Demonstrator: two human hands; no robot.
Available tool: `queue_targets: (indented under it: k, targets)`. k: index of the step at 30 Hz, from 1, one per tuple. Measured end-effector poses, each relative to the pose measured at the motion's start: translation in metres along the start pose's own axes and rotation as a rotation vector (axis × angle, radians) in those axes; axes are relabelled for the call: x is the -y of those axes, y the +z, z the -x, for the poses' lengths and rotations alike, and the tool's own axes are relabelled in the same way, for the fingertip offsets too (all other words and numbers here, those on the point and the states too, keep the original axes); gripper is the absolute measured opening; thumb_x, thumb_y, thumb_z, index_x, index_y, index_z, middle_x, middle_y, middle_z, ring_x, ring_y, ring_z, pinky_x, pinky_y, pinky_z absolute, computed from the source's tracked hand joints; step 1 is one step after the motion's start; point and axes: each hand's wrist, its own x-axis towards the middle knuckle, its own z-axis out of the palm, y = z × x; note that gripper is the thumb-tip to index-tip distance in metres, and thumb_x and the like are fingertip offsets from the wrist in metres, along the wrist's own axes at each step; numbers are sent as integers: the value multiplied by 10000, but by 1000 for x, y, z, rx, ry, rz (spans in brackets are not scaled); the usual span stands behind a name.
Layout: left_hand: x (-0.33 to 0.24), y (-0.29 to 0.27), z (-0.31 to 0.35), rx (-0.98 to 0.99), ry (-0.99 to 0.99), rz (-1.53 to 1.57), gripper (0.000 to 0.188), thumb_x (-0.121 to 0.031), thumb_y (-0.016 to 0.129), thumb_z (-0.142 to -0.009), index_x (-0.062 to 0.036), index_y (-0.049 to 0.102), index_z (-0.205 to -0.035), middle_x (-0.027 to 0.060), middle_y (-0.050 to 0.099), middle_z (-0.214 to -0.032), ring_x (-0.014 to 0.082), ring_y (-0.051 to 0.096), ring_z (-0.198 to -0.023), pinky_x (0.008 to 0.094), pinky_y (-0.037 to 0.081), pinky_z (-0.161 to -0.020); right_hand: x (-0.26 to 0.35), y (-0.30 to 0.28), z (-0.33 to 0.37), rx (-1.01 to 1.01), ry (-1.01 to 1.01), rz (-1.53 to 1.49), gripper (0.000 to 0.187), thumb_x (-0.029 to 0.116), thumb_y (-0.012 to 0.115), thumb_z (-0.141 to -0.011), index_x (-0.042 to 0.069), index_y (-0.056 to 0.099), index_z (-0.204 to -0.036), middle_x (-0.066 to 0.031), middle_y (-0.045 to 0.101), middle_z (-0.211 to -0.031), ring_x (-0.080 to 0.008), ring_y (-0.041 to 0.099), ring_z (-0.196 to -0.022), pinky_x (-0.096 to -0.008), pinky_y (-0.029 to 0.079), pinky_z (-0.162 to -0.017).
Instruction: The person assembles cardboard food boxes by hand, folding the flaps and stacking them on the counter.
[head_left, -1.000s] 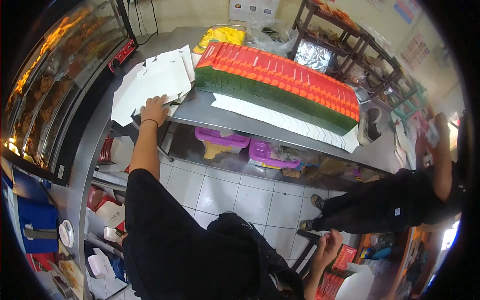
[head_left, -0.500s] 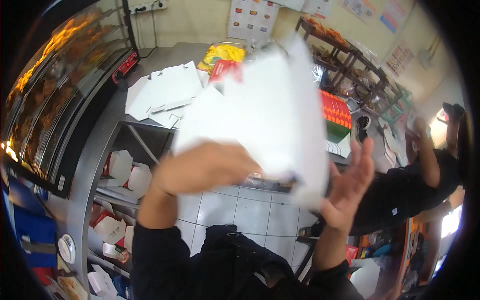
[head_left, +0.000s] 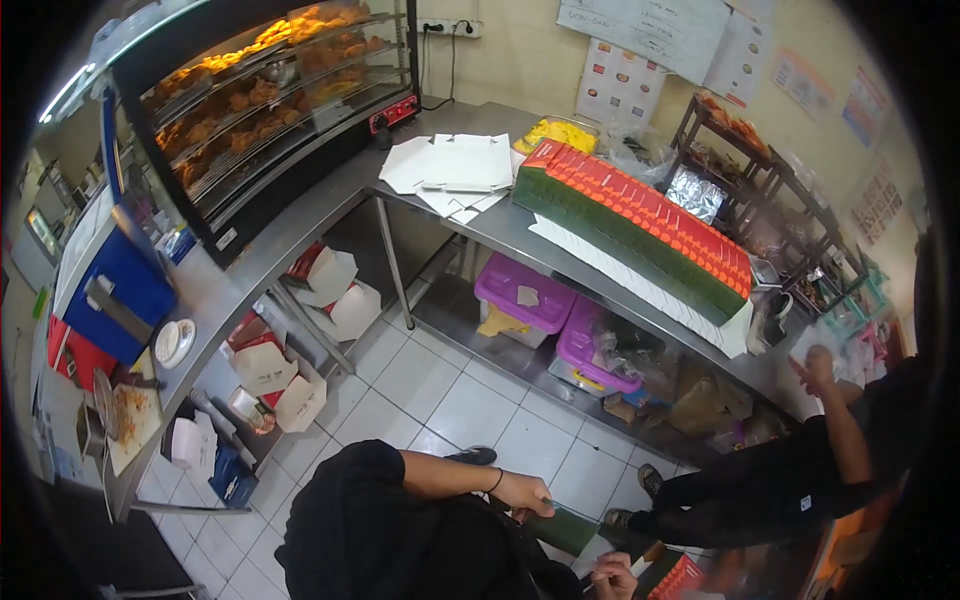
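Note:
At the lower edge, my left hand point(head_left: 525, 493) is closed on a dark green panel of a cardboard carton point(head_left: 562, 530). My right hand point(head_left: 613, 577) has its fingers curled in beside the carton's white flap, apparently pinching it; the lower picture edge cuts this hand off. Close by shows a red and dark green carton piece point(head_left: 680, 578), partly outside the picture. On the steel counter lies a long row of red and green cartons point(head_left: 640, 225) packed side by side, white flaps sticking out beneath. Left of it rests a pile of flat white cardboard blanks point(head_left: 465, 163).
A glass food warmer point(head_left: 290, 90) with fried food stands at the left. Purple-lidded tubs point(head_left: 525, 290) sit under the steel counter point(head_left: 500, 228). Opened boxes point(head_left: 275, 370) fill the left lower shelf. A co-worker point(head_left: 840, 440) in dark clothes stands at the right.
The white cardboard that was raised before me is gone from there. Both hands have dropped to the lower right, around a green carton panel. The view has turned, showing the whole carton row.

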Motion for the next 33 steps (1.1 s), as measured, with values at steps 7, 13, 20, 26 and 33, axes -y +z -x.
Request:
queue_targets:
  k: [7, 13, 20, 26, 33]
  targets:
    - [26, 48, 45, -124, -107, -84, 364, -370, 492, -856, -13, 564, -855, 7, 500, -619, 92, 490, -558, 241, 429, -529, -31, 41, -20, 310, -54, 316, 131, 87, 650, -701, -13, 569, -728, -141, 529, -962, -215, 529, -833, -304, 422, -689]
    - [25, 64, 87, -257, -150, 40, 405, -394, 478, -858, -7, 549, -957, 15, 517, -735, 109, 508, -675, 247, 461, -621, -50, 71, -17, 300, -30, 219, 121, 91, 634, -714, 3, 580, -778, -166, 517, -1009, -285, 478, -979, -335, 406, -791]
    - [1, 36, 123, -145, -106, -383, 330, -349, 497, -848, -33, 568, -910, 57, 551, -733, 142, 516, -652, 295, 446, -615, -45, 111, -21, 591, 181, 7, 162, 148, 611, -781, 0, 580, -839, -123, 548, -967, -184, 521, -848, -286, 424, -732]
    - [-38, 26, 207, -1309, 748, -1024, 199, -198, 554, -797, -52, 554, -933, 94, 533, -773, 289, 514, -732, 335, 406, -690, -41, 148, -39, 450, 517, -1, 230, 209, 559, -829, -20, 569, -827, -5, 537, -649, -68, 459, -581, -199, 371, -525]
    - [58, -20, 196, -1305, 715, -283, 333, -206, 449, -862, -50, 459, -1156, 138, 426, -1044, 253, 409, -995, 345, 352, -847, -21, 230, -70, 325, 573, -232, 260, 257, 565, -821, 5, 543, -762, -1, 509, -602, -52, 404, -487, -189, 304, -444]
